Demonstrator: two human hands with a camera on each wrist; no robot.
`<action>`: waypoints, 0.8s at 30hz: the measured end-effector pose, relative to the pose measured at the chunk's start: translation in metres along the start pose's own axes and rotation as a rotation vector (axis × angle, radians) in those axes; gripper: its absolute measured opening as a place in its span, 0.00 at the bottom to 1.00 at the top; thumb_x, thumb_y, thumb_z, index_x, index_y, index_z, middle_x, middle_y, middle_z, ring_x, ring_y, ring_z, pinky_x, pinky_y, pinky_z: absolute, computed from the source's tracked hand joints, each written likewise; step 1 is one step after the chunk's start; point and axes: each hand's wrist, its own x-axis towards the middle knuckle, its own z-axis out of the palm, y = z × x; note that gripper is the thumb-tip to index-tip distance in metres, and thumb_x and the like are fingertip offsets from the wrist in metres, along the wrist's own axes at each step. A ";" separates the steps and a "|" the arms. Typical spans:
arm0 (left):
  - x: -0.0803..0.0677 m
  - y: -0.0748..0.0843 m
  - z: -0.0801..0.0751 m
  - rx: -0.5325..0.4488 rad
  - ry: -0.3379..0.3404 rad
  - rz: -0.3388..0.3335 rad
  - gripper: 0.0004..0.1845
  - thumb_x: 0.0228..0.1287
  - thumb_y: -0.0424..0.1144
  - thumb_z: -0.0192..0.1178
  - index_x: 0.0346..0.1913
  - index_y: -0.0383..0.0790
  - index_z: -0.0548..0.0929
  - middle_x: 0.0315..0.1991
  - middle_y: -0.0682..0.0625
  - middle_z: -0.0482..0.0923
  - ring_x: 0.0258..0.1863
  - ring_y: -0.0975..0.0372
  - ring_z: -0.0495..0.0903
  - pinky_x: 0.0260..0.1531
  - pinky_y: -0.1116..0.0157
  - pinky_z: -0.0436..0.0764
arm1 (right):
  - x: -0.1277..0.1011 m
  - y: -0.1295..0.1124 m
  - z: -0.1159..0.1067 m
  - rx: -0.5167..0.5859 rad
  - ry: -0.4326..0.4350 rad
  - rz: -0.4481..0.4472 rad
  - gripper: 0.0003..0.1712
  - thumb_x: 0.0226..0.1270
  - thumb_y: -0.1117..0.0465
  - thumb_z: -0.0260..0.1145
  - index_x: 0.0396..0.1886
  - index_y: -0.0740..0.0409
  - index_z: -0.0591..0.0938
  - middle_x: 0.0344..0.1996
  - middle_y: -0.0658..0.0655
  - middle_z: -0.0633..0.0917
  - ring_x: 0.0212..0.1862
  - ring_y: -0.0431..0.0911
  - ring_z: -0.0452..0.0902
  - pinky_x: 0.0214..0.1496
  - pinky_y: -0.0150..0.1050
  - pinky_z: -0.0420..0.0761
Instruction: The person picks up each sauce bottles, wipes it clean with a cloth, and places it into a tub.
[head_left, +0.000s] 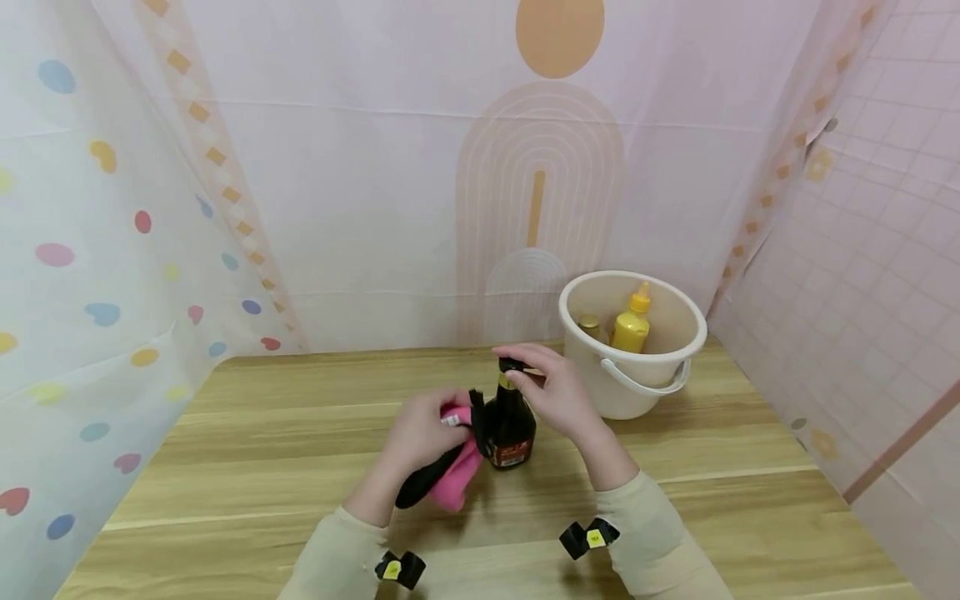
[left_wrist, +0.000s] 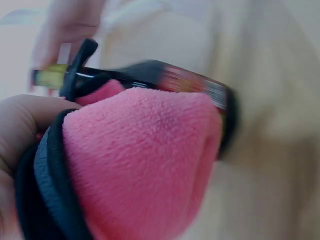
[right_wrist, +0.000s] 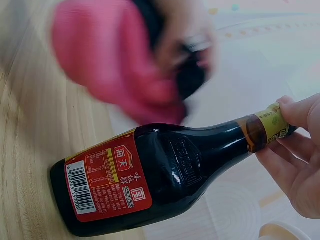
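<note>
A dark sauce bottle [head_left: 511, 425] with a red label and a yellow neck band stands on the wooden table [head_left: 247, 450]. My right hand [head_left: 550, 388] pinches its neck and cap from above; the right wrist view shows the bottle [right_wrist: 165, 180] with fingers [right_wrist: 295, 150] round the yellow band. My left hand [head_left: 424, 433] grips a pink and black cloth [head_left: 448, 475] and holds it against the bottle's left side. In the left wrist view the pink cloth [left_wrist: 140, 165] fills the frame, with the bottle [left_wrist: 165, 80] blurred behind it.
A white bucket [head_left: 633, 400] with a handle stands at the back right of the table, holding a yellow squeeze bottle [head_left: 632, 323] and another small item. Patterned sheets hang as walls on the left, behind and on the right.
</note>
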 end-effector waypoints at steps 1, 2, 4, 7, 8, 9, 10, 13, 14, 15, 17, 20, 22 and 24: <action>0.000 0.005 -0.005 -0.039 0.043 0.004 0.11 0.48 0.31 0.70 0.34 0.47 0.84 0.33 0.55 0.82 0.33 0.61 0.78 0.36 0.60 0.75 | 0.000 0.000 0.000 -0.002 0.000 -0.003 0.19 0.68 0.66 0.65 0.58 0.53 0.83 0.55 0.52 0.83 0.56 0.47 0.78 0.51 0.39 0.81; 0.001 0.011 -0.009 -0.074 0.081 0.012 0.11 0.49 0.31 0.71 0.36 0.47 0.85 0.34 0.54 0.83 0.34 0.60 0.78 0.37 0.60 0.76 | 0.000 0.000 0.000 0.000 0.000 -0.006 0.19 0.68 0.66 0.66 0.58 0.53 0.84 0.55 0.52 0.83 0.56 0.47 0.78 0.51 0.39 0.81; 0.003 0.022 -0.015 -0.119 0.147 0.052 0.11 0.50 0.31 0.72 0.37 0.46 0.85 0.37 0.53 0.85 0.37 0.60 0.80 0.39 0.59 0.77 | 0.001 0.000 0.000 0.009 -0.001 -0.014 0.19 0.68 0.66 0.66 0.57 0.54 0.84 0.55 0.53 0.83 0.57 0.48 0.78 0.51 0.39 0.81; 0.008 0.037 -0.019 -0.122 0.202 0.119 0.11 0.50 0.32 0.73 0.37 0.46 0.85 0.38 0.54 0.85 0.37 0.61 0.80 0.38 0.60 0.77 | 0.001 0.001 0.001 0.029 0.003 -0.017 0.19 0.67 0.68 0.66 0.57 0.56 0.84 0.55 0.55 0.83 0.57 0.49 0.78 0.50 0.38 0.81; 0.009 0.041 -0.018 -0.112 0.212 0.141 0.11 0.50 0.32 0.73 0.37 0.46 0.85 0.37 0.54 0.85 0.37 0.61 0.80 0.38 0.60 0.77 | 0.001 0.001 0.001 0.033 0.005 -0.016 0.19 0.67 0.69 0.66 0.57 0.57 0.84 0.54 0.55 0.83 0.57 0.49 0.78 0.50 0.38 0.81; 0.010 0.044 -0.017 -0.100 0.220 0.158 0.10 0.50 0.32 0.72 0.37 0.46 0.85 0.37 0.54 0.84 0.36 0.61 0.80 0.37 0.61 0.77 | 0.001 0.001 0.001 0.037 0.007 -0.014 0.19 0.67 0.70 0.65 0.57 0.57 0.84 0.54 0.55 0.83 0.57 0.49 0.78 0.50 0.38 0.81; 0.012 0.046 -0.016 -0.093 0.223 0.166 0.10 0.50 0.32 0.72 0.36 0.46 0.85 0.36 0.55 0.84 0.35 0.62 0.79 0.36 0.61 0.77 | 0.001 0.001 0.001 0.040 0.008 -0.013 0.19 0.67 0.71 0.65 0.56 0.57 0.84 0.54 0.55 0.83 0.57 0.49 0.78 0.50 0.37 0.81; 0.013 0.049 -0.009 -0.065 0.227 0.168 0.09 0.51 0.30 0.71 0.35 0.46 0.85 0.34 0.55 0.83 0.33 0.62 0.78 0.34 0.62 0.76 | 0.001 0.000 0.002 0.036 0.011 -0.012 0.20 0.66 0.72 0.65 0.56 0.56 0.84 0.54 0.55 0.83 0.57 0.48 0.78 0.49 0.38 0.81; 0.013 0.048 -0.007 -0.062 0.225 0.163 0.09 0.50 0.30 0.70 0.34 0.46 0.84 0.33 0.55 0.83 0.32 0.62 0.77 0.33 0.62 0.75 | 0.001 0.000 0.002 0.036 0.011 -0.013 0.20 0.66 0.72 0.65 0.56 0.56 0.84 0.54 0.55 0.83 0.57 0.48 0.78 0.50 0.38 0.81; 0.013 0.048 -0.005 -0.054 0.224 0.159 0.10 0.50 0.29 0.70 0.34 0.46 0.84 0.33 0.55 0.82 0.31 0.62 0.77 0.32 0.63 0.75 | 0.001 0.001 0.002 0.039 0.010 -0.012 0.19 0.66 0.72 0.65 0.56 0.56 0.84 0.54 0.55 0.83 0.57 0.48 0.78 0.50 0.39 0.81; 0.012 0.046 0.000 -0.035 0.220 0.157 0.10 0.50 0.29 0.70 0.33 0.46 0.84 0.31 0.56 0.81 0.30 0.62 0.76 0.31 0.63 0.74 | 0.001 0.001 0.002 0.046 0.009 -0.008 0.19 0.66 0.71 0.65 0.56 0.55 0.84 0.54 0.54 0.83 0.57 0.48 0.78 0.50 0.39 0.81; 0.011 0.043 0.005 -0.001 0.211 0.159 0.11 0.47 0.27 0.70 0.31 0.46 0.83 0.29 0.56 0.79 0.28 0.62 0.74 0.28 0.64 0.72 | 0.001 0.000 0.002 0.057 0.011 -0.001 0.18 0.66 0.70 0.66 0.55 0.57 0.84 0.53 0.54 0.83 0.57 0.48 0.78 0.50 0.39 0.81; 0.010 0.041 0.009 0.014 0.206 0.157 0.12 0.45 0.26 0.70 0.31 0.46 0.83 0.28 0.57 0.79 0.27 0.62 0.73 0.26 0.65 0.71 | 0.001 -0.002 0.002 0.055 0.014 0.002 0.18 0.66 0.69 0.66 0.55 0.57 0.84 0.53 0.54 0.83 0.57 0.48 0.78 0.50 0.39 0.81; 0.009 0.038 0.012 0.031 0.203 0.153 0.13 0.44 0.26 0.70 0.30 0.46 0.83 0.28 0.58 0.78 0.26 0.63 0.72 0.26 0.65 0.70 | 0.000 -0.002 0.002 0.049 0.021 0.003 0.18 0.66 0.69 0.66 0.56 0.58 0.84 0.54 0.56 0.83 0.57 0.49 0.78 0.50 0.39 0.81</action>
